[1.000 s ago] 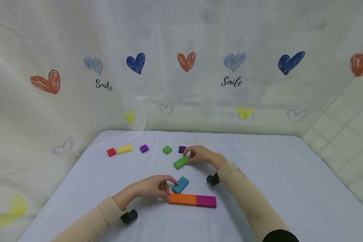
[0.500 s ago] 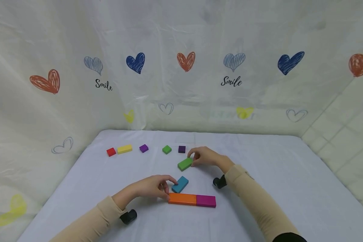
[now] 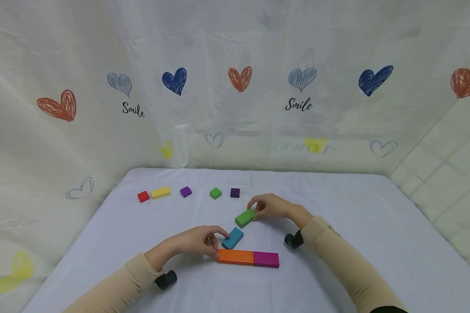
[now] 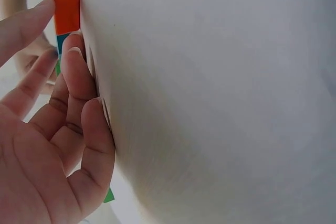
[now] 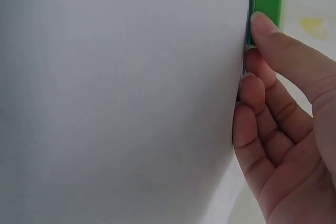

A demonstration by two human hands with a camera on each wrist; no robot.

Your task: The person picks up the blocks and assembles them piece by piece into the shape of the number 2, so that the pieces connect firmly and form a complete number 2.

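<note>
- The green block point(image 3: 245, 218) is lying flat near the middle of the white cloth point(image 3: 356, 204), slanting from two o'clock to eight; twelve is pointing away from the person.
- It is looking light, stiff and hardly fragile, probably painted wood; its smooth faces are likely offering little friction, so a hard squeeze may be risking a slip.
- The two o'clock end is presenting the handiest hold, thumb and finger opposing each other there and leaving the far end exposed.
- The right hand point(image 3: 273, 206) is pinching exactly that end; in its wrist view the thumb is pressing along the green side.
- At seven o'clock, just beside, the blue block point(image 3: 233, 238) is lying at a similar slant; whether the two are touching is staying unclear.
- At eight, the left hand point(image 3: 196, 240) is resting its index fingertip on the blue block and its thumb against the orange block point(image 3: 236, 257), closing round neither.
- Between six and seven, the orange block is butting against the magenta block point(image 3: 266, 259).
- Farther off, the dark purple cube point(image 3: 235, 193) is sitting at eleven, the green cube point(image 3: 216, 193) at ten.
</note>
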